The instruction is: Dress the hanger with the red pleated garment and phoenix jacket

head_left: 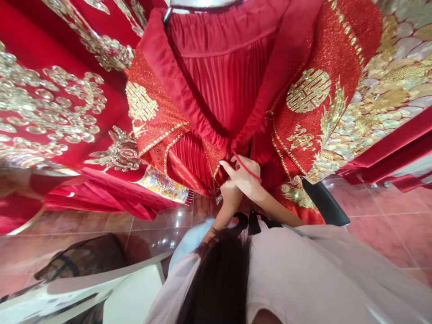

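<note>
Fingers (228, 168) crowd, left hand (232, 192) against right hand (249, 176), grip unclear, waistband (202, 119) just above; apparently working the cord (247, 166), next needing steadiness.

Right hand (249, 180): crossed over the left hand (231, 193)
Cord (249, 169): red, lying across the right hand
Waistband (199, 114): gathered, drooping toward both hands
Skirt (222, 90): red, pleated, hanging from a clip (168, 15)
Floor (374, 238): glossy reddish tiles
</note>
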The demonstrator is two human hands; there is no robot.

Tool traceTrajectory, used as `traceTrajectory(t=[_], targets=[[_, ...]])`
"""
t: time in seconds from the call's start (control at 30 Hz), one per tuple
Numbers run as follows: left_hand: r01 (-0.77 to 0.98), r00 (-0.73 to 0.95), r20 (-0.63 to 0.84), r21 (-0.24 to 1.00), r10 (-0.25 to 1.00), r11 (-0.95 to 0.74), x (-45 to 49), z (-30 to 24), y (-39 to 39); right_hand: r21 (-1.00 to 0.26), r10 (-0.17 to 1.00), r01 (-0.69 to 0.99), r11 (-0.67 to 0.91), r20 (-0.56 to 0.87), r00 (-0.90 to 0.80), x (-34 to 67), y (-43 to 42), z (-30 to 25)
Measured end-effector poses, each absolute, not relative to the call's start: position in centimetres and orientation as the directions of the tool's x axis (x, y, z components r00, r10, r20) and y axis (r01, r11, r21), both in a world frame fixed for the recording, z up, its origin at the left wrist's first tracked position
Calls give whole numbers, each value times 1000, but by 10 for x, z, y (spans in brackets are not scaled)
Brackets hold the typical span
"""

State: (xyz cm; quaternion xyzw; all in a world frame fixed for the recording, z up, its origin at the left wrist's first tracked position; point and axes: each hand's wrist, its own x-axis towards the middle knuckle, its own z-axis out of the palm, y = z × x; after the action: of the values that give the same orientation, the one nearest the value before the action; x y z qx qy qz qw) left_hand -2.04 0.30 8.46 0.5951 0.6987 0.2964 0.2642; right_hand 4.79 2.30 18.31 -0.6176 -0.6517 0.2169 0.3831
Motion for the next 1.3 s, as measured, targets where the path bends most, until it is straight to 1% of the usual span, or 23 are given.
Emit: traceTrajectory(t=[0.13,0.27,0.33,0.4,0.47,0.5,0.57,0.6,0.63,0.7,0.73,0.77,0.83,0.9,0.97,1.03,1.1,1.17,1.23,1.3], targets=[[702,-173,-34,696,984,148,-19,100,-3,-677,976,714,181,213,-45,50,21,187],[663,-152,28,744,988,81,-35,120,-11,-608,956,737,294,175,-237,61,10,181],[546,-166,111,838,980,-3,-45,133,-14,-557,942,762,332,152,-299,66,3,176],[348,-185,195,930,963,-121,-52,147,-16,-510,942,794,330,128,-310,70,-3,174],[178,-179,242,961,954,-210,-53,160,-16,-487,939,806,337,110,-326,72,-8,178],[139,-170,249,964,954,-227,-52,166,-16,-489,933,799,350,104,-345,74,-9,182],[106,-179,250,966,951,-234,-49,174,-15,-524,923,768,368,108,-368,79,-8,194],[97,-193,247,968,950,-232,-47,176,-15,-559,928,747,360,135,-347,81,-6,199],[87,-209,241,970,948,-227,-46,176,-15,-601,938,722,343,184,-293,84,-3,204],[51,-241,216,976,946,-210,-45,174,-16,-691,945,655,307,301,-126,88,7,209],[24,-253,193,981,948,-194,-44,172,-17,-736,941,606,302,333,-64,89,13,209],[-6,-260,168,984,951,-176,-44,170,-18,-779,939,545,311,341,-48,88,19,207],[-50,-252,119,990,961,-136,-42,167,-21,-856,944,398,330,299,-139,84,26,201],[-53,-221,91,993,971,-105,-40,166,-23,-927,945,243,285,228,-235,76,26,195],[-47,-197,88,994,976,-99,-39,166,-24,-961,952,140,237,201,-231,70,21,194],[-47,-182,100,993,978,-110,-37,166,-24,-963,956,108,248,224,-191,67,14,196],[-44,-176,108,992,978,-117,-37,165,-23,-955,953,129,266,241,-182,67,10,200],[-42,-178,100,993,979,-109,-36,163,-23,-969,962,121,215,189,-197,68,7,203],[-66,-193,82,993,978,-97,-36,161,-23,-984,972,79,158,141,-190,70,6,205],[-99,-235,75,990,969,-101,-37,160,-25,-987,979,50,152,143,-148,70,6,205]])
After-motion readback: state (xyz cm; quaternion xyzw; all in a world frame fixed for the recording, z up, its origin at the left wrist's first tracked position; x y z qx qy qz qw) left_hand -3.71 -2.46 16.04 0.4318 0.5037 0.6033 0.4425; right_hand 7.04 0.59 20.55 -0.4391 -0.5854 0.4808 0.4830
